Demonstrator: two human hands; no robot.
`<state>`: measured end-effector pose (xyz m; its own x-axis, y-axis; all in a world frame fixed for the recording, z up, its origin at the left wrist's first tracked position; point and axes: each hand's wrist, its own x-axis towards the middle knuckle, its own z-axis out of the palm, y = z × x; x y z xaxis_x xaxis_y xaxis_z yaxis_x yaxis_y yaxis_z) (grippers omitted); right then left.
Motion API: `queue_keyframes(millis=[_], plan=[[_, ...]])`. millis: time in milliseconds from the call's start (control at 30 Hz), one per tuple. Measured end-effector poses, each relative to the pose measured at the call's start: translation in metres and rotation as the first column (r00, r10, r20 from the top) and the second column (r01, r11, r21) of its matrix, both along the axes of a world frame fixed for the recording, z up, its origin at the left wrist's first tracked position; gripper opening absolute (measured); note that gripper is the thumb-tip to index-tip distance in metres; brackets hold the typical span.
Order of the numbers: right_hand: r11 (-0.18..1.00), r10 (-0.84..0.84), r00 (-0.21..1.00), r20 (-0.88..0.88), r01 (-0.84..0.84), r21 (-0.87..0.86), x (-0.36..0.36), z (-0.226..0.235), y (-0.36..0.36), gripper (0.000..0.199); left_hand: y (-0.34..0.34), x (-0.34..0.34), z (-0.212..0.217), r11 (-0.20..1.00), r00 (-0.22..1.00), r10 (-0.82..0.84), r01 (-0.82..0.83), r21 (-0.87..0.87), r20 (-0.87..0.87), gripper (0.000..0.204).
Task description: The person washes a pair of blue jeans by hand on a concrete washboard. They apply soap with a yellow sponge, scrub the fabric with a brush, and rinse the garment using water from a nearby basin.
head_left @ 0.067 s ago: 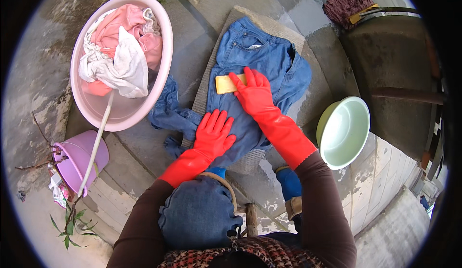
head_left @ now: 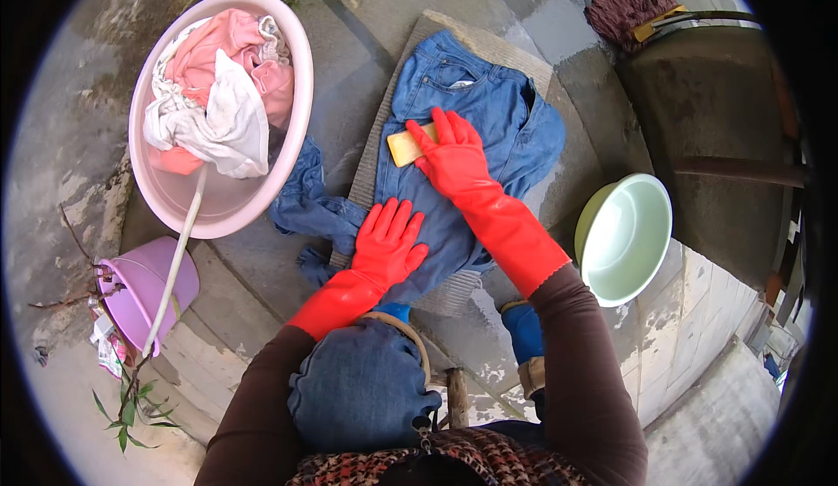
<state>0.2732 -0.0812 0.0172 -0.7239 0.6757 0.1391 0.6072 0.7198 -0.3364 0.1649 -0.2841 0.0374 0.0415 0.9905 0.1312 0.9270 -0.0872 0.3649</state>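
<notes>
Nothing shifts noticeably since the earlier frame. At centre frame, the right hand (head_left: 454,156) in a red glove presses a yellow soap bar (head_left: 404,147) onto the jeans (head_left: 489,119); the left hand (head_left: 388,242), fingers spread flat, pins the denim on the washboard (head_left: 454,290) to steady it.

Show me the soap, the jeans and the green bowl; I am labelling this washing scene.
soap (head_left: 401,147), head view, on the yellow bar's left half.
jeans (head_left: 454,85), head view, on the upper denim below the waistband.
green bowl (head_left: 624,237), head view, on its inner wall.
</notes>
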Motion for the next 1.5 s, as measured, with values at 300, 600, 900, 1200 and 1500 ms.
queue_keyframes(millis=[300, 600, 900, 1200, 1500], plan=[[0.937, 0.348, 0.926, 0.147, -0.347, -0.030, -0.026, -0.005, 0.050, 0.057, 0.003, 0.001, 0.005, 0.999, 1.000, -0.026, 0.025, -0.037, -0.015, 0.056], [0.994, 0.044, 0.977, 0.209, -0.063, 0.087, 0.010, -0.007, 0.045, 0.060, 0.000, 0.000, -0.002, 0.999, 0.999, -0.024, 0.023, 0.035, 0.021, 0.054], [0.964, 0.082, 0.994, 0.073, -0.060, -0.260, -0.016, -0.001, -0.022, 0.052, 0.001, -0.001, 0.002, 0.999, 0.999, -0.041, 0.042, -0.029, 0.025, 0.055], [0.970, -0.183, 0.979, 0.093, 0.164, 0.181, 0.077, -0.011, 0.077, 0.049, 0.002, -0.001, -0.002, 0.999, 0.999, -0.036, 0.036, 0.014, 0.019, 0.054], [0.951, -0.310, 0.931, 0.193, 0.304, 0.062, 0.042, -0.022, -0.003, 0.069, 0.042, -0.006, 0.019, 0.983, 0.947, 0.031, -0.086, 0.161, 0.319, 0.038]])
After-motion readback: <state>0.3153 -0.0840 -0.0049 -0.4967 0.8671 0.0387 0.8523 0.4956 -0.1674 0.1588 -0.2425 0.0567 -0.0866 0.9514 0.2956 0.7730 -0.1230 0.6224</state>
